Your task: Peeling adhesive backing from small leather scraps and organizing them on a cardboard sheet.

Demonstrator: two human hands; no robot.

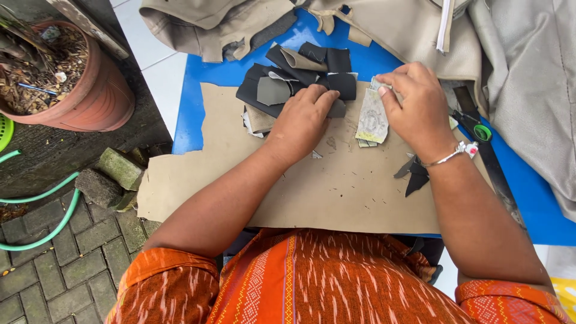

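Note:
My left hand [303, 117] rests palm down on a pile of black and grey cut fabric pieces [300, 81], fingers curled over its near edge. My right hand [414, 105] pinches the top of a pale patterned paper template [372, 117] lying on a tan sheet of material [336, 186]. That sheet covers a blue table [204, 78]. A bracelet circles my right wrist. Small black scraps [415, 174] lie beside my right forearm.
Beige cloth [414, 30] is heaped along the table's far and right sides. Scissors with a green ring [474, 123] lie to the right. On the left ground stand a terracotta pot [72, 78], loose paving bricks [111, 177] and a green hose [42, 216].

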